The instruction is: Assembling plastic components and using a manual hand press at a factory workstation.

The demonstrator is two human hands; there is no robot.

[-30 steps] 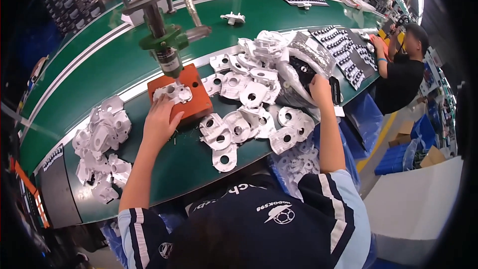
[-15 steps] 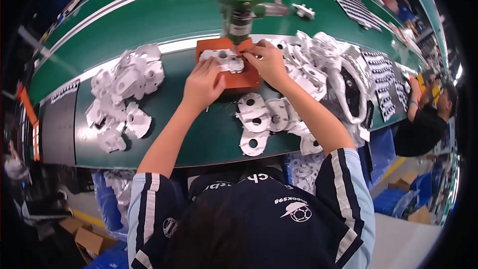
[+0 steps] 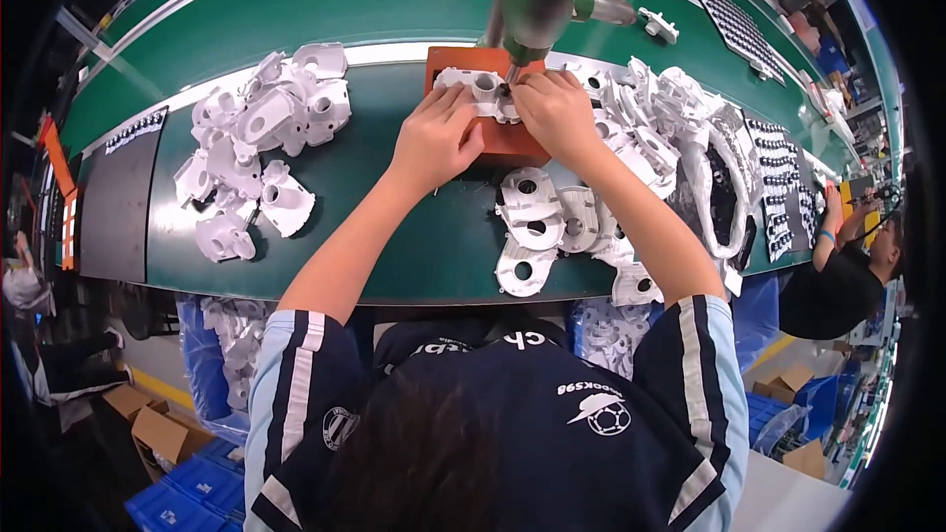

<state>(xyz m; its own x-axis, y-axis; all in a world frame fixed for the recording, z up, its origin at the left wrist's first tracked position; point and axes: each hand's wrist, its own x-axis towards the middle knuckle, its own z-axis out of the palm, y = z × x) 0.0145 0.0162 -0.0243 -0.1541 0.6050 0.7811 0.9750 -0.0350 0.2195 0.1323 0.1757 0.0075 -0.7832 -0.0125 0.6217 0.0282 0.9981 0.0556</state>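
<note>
A white plastic housing (image 3: pixel 484 87) with a round upright collar lies on an orange block fixture (image 3: pixel 505 141) at the middle of the bench. My left hand (image 3: pixel 434 138) grips its near left side, fingers bent against it. At the housing's right end is my right hand (image 3: pixel 557 116), its fingers closed and bunched close to a small dark spot there; whatever they pinch is hidden. Directly above stands a green press (image 3: pixel 539 5), its thin metal tip (image 3: pixel 513 72) reaching down close to my right fingertips.
White housings lie piled on the left (image 3: pixel 271 118) and right (image 3: pixel 650 153), with flat white covers (image 3: pixel 530 227) nearer me. Trays of small black parts (image 3: pixel 776 177) sit at far right, beside a co-worker (image 3: pixel 838 271). A dark mat (image 3: pixel 118 207) lies at far left.
The whole view has shifted, so the bench sits further right. My right fingers have curled in closer at the housing's right end, under the press tip. My left hand keeps its hold.
</note>
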